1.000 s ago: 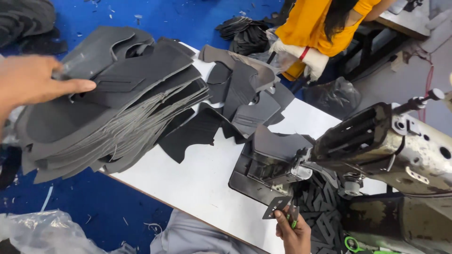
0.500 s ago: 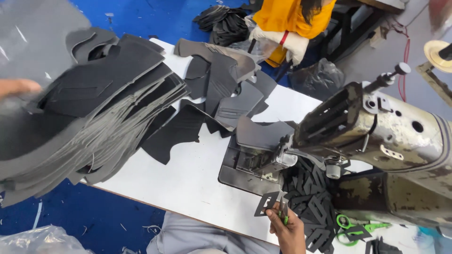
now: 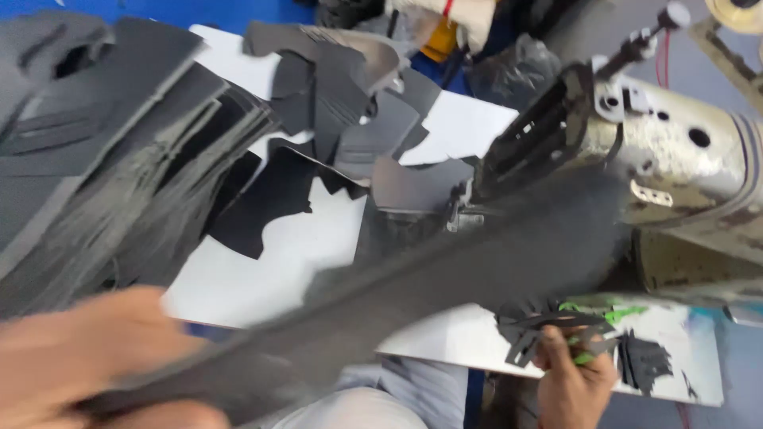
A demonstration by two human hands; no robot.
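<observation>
My left hand (image 3: 87, 357) is blurred at the bottom left and grips one end of a long dark grey cut sheet (image 3: 445, 278). The sheet stretches diagonally up to the right, in front of the sewing machine (image 3: 675, 151). My right hand (image 3: 576, 385) is at the table's near edge, bottom right. It holds a small black strappy cut piece (image 3: 548, 330), with something green (image 3: 588, 310) just beside it. A thick stack of dark grey cut pieces (image 3: 119, 175) lies fanned out at the left.
On the white table (image 3: 262, 270) lie loose black and grey pieces (image 3: 350, 103) in the middle and at the back. Beyond the table's far edge are a black bag (image 3: 517, 67) and a person's orange garment (image 3: 437, 36). Blue floor shows at the top left.
My left hand has left the stack and come down to the near left, pulling a long grey sheet across the view. The camera has moved closer and to the right. My right hand stays put.
</observation>
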